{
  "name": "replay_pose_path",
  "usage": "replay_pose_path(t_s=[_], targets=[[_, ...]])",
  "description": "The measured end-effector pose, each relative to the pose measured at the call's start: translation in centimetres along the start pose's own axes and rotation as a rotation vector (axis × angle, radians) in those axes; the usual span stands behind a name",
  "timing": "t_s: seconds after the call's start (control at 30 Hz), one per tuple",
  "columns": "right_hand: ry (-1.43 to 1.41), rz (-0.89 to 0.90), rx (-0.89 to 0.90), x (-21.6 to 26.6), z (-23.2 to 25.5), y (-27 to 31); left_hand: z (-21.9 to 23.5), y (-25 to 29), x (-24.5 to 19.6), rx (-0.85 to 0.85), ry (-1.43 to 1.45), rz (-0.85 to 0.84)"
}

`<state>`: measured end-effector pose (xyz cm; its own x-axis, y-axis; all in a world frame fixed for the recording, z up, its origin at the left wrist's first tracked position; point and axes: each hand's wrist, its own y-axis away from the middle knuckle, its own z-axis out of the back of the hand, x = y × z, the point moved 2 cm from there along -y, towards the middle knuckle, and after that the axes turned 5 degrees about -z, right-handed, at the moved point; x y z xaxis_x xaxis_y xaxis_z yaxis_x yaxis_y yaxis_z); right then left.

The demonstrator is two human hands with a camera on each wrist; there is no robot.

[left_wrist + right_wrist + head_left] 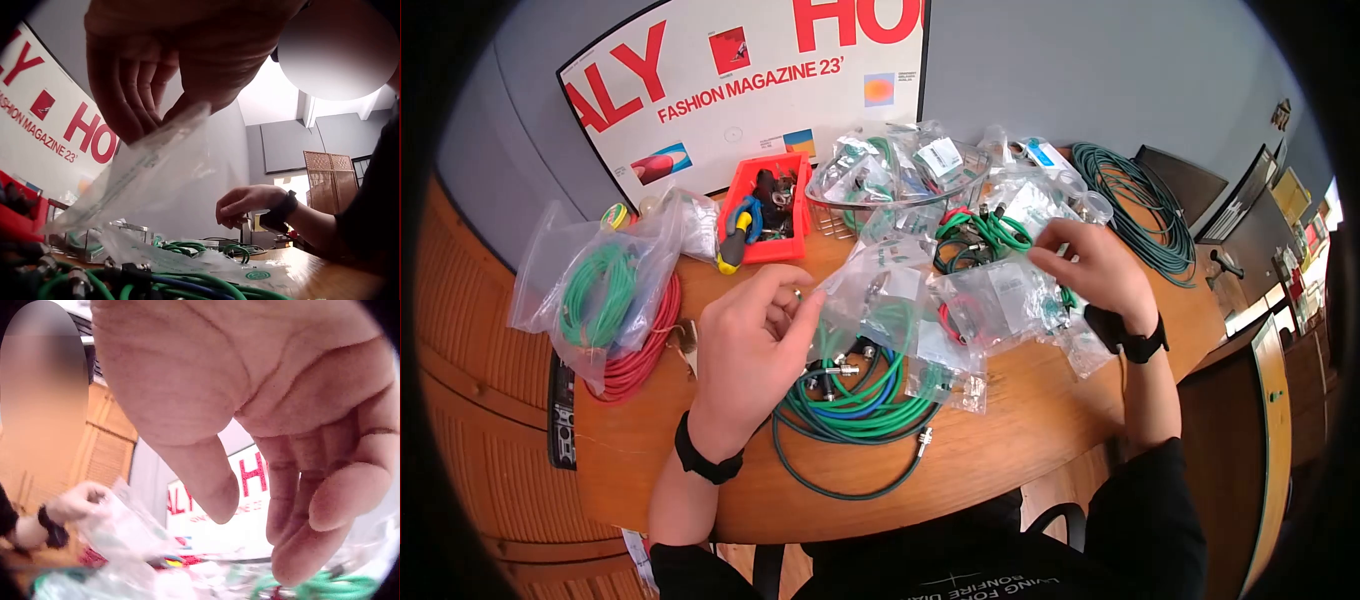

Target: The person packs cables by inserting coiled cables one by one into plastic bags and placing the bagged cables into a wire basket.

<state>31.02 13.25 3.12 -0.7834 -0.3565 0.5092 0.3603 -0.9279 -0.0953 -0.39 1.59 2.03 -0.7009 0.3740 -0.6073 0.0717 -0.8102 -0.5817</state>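
My left hand (758, 325) pinches the edge of a clear plastic bag (159, 165) between thumb and fingers. The bag hangs over a coil of green, blue and dark cables (855, 410) with metal connectors, at the front middle of the table. Above the plastic bags on the right my right hand (1098, 268) is raised, its fingers loosely bent and holding nothing. Below and left of it lies a clear bag with a red cable (990, 305). A bundle of green and black cables (990, 237) sits just behind that bag.
At the left lie a bagged green cable (600, 295) and a red cable coil (655, 345). Behind are a red bin (800, 215) with yellow-and-black-handled pliers (732, 250) and a wire basket (900, 200) of bagged parts. A dark cable coil (1135, 205) lies back right.
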Motion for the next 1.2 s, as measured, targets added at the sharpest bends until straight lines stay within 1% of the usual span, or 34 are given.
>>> replay_pose_path(t_s=[0.03, 0.1, 0.17, 0.2, 0.27, 0.3, 0.37, 0.43, 0.5, 0.57, 0.63, 0.7, 0.73, 0.8, 0.83, 0.93, 0.97, 1.03, 1.1, 1.13, 1.17, 1.2], targets=[[0.087, -0.056, -0.070, -1.6, 0.5, 0.2, -0.2, 0.1, 0.1, 0.021, 0.040, 0.050], [0.279, -0.211, -0.157, -4.1, 0.8, 0.8, -0.4, 0.2, 0.2, 0.036, 0.028, 0.027], [0.379, -0.220, -0.173, -6.3, 0.0, 1.4, -0.6, 0.4, 0.3, 0.049, 0.013, 0.001], [0.379, -0.218, -0.175, -6.8, -0.3, 1.6, -0.6, 0.4, 0.3, 0.064, 0.014, -0.014], [0.079, -0.354, -0.037, -7.6, -0.9, 1.8, -0.6, 0.5, 0.4, 0.077, 0.007, -0.028], [0.077, -0.347, -0.035, -7.7, -0.7, 1.8, -0.8, 0.6, 0.4, 0.092, 0.034, -0.017], [0.083, -0.281, -0.167, -7.3, 0.2, 2.0, -1.0, 0.8, 0.4, 0.104, 0.051, 0.002], [-0.032, -0.224, -0.321, -6.1, 1.1, 2.5, -1.0, 0.8, 0.4, 0.142, 0.089, 0.030], [-0.233, -0.128, -0.351, -3.2, 2.0, 3.8, -0.8, 0.7, 0.3, 0.127, 0.081, 0.040], [-0.588, -0.007, -0.185, -1.0, 1.8, 5.0, -0.9, 0.7, 0.5, 0.117, 0.063, -0.013], [-0.841, -0.033, 0.065, 2.9, 0.3, 6.5, -1.1, 0.8, 0.6, 0.114, 0.051, -0.011], [-0.945, -0.079, 0.271, 5.3, -2.7, 7.6, -1.3, 0.9, 0.5, 0.131, 0.026, 0.007], [-0.982, -0.156, 0.369, 7.1, -3.8, 8.2, -1.4, 1.0, 0.5, 0.131, 0.022, 0.006], [-0.991, -0.107, 0.476, 8.7, -6.2, 8.1, -1.7, 1.1, 0.4, 0.137, 0.030, -0.008], [-0.994, -0.107, 0.476, 9.0, -7.3, 7.7, -1.6, 1.2, 0.2, 0.139, 0.029, -0.008], [-1.051, -0.077, 0.305, 8.9, -9.4, 5.9, -1.6, 1.4, -0.3, 0.160, 0.025, -0.007], [-1.050, -0.074, 0.305, 8.8, -9.8, 5.4, -1.6, 1.4, -0.4, 0.154, 0.030, -0.016], [-1.164, -0.040, 0.144, 8.6, -10.2, 4.6, -1.8, 1.6, -0.5, 0.143, 0.036, -0.022], [-1.169, -0.022, 0.113, 8.5, -11.0, 4.4, -2.1, 1.9, -0.6, 0.103, 0.079, -0.122], [-1.197, -0.016, 0.106, 8.3, -11.4, 4.4, -2.1, 2.1, -0.8, 0.156, 0.027, -0.095], [-1.226, -0.009, 0.099, 8.2, -11.7, 4.3, -1.9, 2.0, -1.0, 0.156, 0.026, -0.095], [-1.227, -0.008, 0.100, 7.9, -11.9, 4.2, -1.6, 1.8, -1.4, 0.079, -0.136, -0.251]])
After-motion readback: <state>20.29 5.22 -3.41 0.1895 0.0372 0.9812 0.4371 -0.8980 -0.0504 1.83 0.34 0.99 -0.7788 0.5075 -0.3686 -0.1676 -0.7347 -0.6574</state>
